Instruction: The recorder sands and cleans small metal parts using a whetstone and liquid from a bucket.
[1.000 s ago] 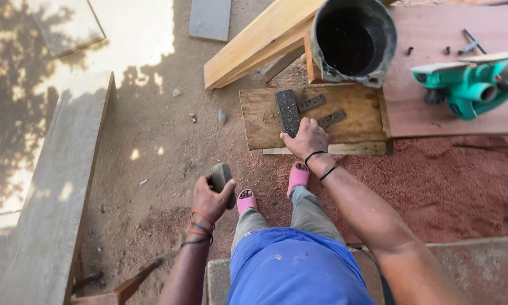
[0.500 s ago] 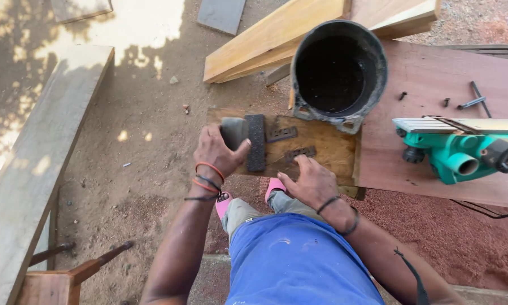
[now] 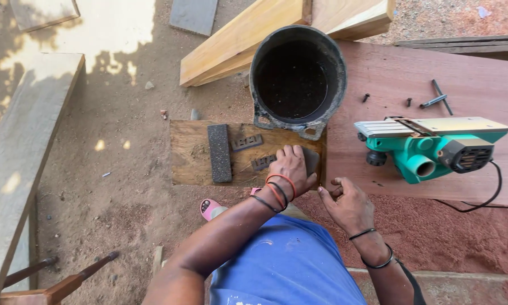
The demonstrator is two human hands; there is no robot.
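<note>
Two hands work at the near edge of a small wooden board (image 3: 197,164) lying on the dirt. The fingers (image 3: 290,155) of the left hand (image 3: 290,172) are curled over a dark grey block (image 3: 311,160) — likely a sharpening stone — pressing it onto the board's right end. The right hand (image 3: 347,206) sits just beside it with fingertips pinched together near the board's corner; whether they hold anything I cannot tell.

Outward from there, two small flat metal blades (image 3: 255,151) lie on the board, and a long dark abrasive stone (image 3: 219,153) rests further left. A black bucket (image 3: 297,79) overlaps the board's far edge, and a green electric planer (image 3: 434,147) stands on a reddish plank (image 3: 412,73), its cable trailing right.

The risks, as I judge them: the board rests on loose soil, so hard pressure could rock it and let the block slip toward the blades — cutting a fingertip. Grit could also foul the stones.
</note>
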